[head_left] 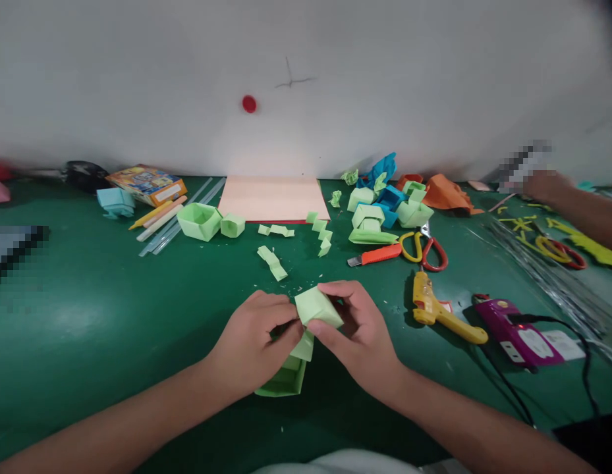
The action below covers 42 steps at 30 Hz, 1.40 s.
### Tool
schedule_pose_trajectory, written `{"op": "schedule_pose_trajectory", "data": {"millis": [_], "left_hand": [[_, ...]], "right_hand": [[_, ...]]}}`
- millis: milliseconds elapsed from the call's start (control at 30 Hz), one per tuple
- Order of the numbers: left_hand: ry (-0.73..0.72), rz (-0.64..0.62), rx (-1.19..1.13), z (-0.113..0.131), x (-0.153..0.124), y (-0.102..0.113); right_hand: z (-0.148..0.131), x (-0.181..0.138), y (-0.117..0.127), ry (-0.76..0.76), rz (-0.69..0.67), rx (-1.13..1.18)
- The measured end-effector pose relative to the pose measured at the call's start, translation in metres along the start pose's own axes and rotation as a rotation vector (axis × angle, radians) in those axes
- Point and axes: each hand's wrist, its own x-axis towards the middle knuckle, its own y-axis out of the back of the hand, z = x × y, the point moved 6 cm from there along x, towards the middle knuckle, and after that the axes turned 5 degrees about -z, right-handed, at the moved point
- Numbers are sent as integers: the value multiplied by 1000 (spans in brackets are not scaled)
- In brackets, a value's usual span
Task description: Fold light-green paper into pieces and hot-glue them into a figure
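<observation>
Both my hands meet over the green table [88, 316] near its front edge. My left hand [253, 339] is closed, its fingers pinching a light green folded paper piece [315, 306]. My right hand [358, 329] grips the same piece from the right, thumb on top. Below the hands a second green paper box shape [284, 380] hangs or lies, joined to the held piece by a folded strip. Part of the paper is hidden under my fingers.
Green paper boxes [201, 220], zigzag strips [272, 262], a pink sheet [273, 197], blue and green folded pieces [385, 204], an orange cutter [377, 255], scissors [427, 250], a yellow glue gun [441, 309] and a purple device [518, 332] lie about. Another person's arm [577, 204] reaches in at right.
</observation>
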Motion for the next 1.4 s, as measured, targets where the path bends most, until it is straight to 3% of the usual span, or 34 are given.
{"op": "schedule_pose_trajectory", "data": {"millis": [200,367,667,933,1167,1267,1400], "left_hand": [[93,-12,-72,-10,-1,-3],[207,43,-255,-21,-2,2],[136,6,-353,-20,0,15],[97,93,-75,-25,2,40],[52,143,-30,-38,-2,39],[-6,129,34,-35,-4,35],[-160,208,150,-23,-7,36]], "right_hand": [[4,-2,-5,27,-7,10],[11,3,-7,-59,-120,166],[32,16,-7,-373,-75,537],[39,14,-16,-557,-113,753],[41,15,-13,-581,-104,766],[41,15,-13,-586,-102,769],[40,14,-14,-586,-125,765]]}}
